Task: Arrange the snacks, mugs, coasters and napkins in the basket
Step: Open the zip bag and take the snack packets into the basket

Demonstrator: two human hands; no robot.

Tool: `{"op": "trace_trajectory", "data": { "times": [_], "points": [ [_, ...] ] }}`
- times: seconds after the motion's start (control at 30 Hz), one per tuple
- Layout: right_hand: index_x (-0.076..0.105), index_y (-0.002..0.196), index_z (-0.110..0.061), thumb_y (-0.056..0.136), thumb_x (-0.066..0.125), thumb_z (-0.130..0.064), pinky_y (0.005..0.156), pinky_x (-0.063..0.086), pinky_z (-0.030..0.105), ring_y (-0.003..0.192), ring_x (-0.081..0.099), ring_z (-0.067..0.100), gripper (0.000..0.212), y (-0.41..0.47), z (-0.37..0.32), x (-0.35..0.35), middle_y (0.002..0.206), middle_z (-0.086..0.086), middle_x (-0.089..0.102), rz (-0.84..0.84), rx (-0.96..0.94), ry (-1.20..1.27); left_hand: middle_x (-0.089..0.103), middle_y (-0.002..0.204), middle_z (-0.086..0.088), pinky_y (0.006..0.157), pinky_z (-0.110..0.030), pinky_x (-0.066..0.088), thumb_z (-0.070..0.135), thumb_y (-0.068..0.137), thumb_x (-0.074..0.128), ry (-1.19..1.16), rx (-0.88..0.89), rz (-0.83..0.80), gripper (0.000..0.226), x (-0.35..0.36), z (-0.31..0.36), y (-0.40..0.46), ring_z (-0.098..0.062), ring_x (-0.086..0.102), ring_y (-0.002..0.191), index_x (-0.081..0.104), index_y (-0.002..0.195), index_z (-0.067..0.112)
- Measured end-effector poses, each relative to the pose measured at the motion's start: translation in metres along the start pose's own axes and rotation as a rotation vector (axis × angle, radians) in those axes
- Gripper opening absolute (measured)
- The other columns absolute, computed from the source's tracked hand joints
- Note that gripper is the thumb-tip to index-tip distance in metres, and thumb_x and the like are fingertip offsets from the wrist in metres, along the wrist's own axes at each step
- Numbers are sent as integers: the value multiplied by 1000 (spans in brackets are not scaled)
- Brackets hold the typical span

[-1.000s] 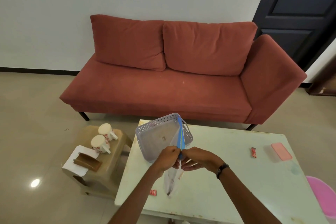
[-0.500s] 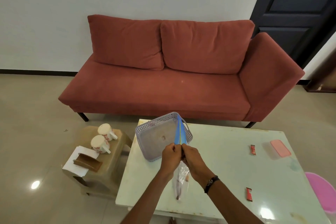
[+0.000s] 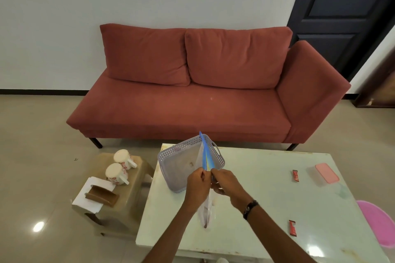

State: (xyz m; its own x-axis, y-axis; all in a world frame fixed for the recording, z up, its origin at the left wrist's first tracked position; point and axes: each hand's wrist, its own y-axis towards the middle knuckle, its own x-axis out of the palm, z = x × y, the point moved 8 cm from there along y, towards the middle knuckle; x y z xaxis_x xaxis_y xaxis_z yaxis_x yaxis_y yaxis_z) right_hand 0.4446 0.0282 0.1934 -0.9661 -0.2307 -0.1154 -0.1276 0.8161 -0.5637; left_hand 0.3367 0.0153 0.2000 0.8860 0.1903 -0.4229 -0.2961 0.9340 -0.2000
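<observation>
Table (image 3: 267, 198) barely started: basket (image 3: 181, 168) nearly empty, left hand (image 3: 197, 183) and right hand (image 3: 226, 183) pinching bag (image 3: 206, 156) beside it; mugs (image 3: 117, 174), napkins (image 3: 89, 196), snack bars (image 3: 295, 175) still outside.

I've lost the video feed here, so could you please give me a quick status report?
Left hand and right hand both pinching zip bag over table. Basket empty. Mugs on side stool. Nothing blocking.
</observation>
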Motion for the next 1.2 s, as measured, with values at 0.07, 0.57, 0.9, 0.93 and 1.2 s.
{"op": "trace_trajectory", "data": {
  "times": [0.07,0.57,0.9,0.93,1.2],
  "points": [
    [55,67,-12,85,56,-16,66,49,23,65,56,15,19,4,-12,-5,69,6,59,-35,-38,-103,50,63,-8,59,-30,40,11,92,45,53,52,-37,32,-1,4,0,-15,42,58,44,60,14],
    [58,69,-9,75,63,-13,67,51,32,75,63,26,9,4,-26,-22,81,13,69,185,-248,-487,59,79,-13,75,-37,53,19,94,43,444,40,1,22,-16,11,15,-27,60,78,53,77,10],
    [65,99,-10,84,61,-21,78,53,32,91,64,25,19,18,-52,-16,108,8,68,186,-310,-748,67,101,-9,85,-22,49,35,96,40,537,161,-32,35,-9,15,6,-17,63,89,61,104,8],
    [67,95,-8,84,60,-18,78,53,33,91,64,26,17,19,-55,-13,106,10,69,173,-340,-763,67,102,-8,85,-23,49,36,96,40,571,153,-37,35,-10,14,5,-17,63,90,60,105,8],
    [67,93,-3,84,61,-14,71,49,27,81,61,22,15,6,-44,3,97,10,70,120,-415,-704,65,106,-12,79,-30,49,22,97,39,646,135,-36,24,-15,24,16,-25,63,93,51,110,6]
  ]
}}
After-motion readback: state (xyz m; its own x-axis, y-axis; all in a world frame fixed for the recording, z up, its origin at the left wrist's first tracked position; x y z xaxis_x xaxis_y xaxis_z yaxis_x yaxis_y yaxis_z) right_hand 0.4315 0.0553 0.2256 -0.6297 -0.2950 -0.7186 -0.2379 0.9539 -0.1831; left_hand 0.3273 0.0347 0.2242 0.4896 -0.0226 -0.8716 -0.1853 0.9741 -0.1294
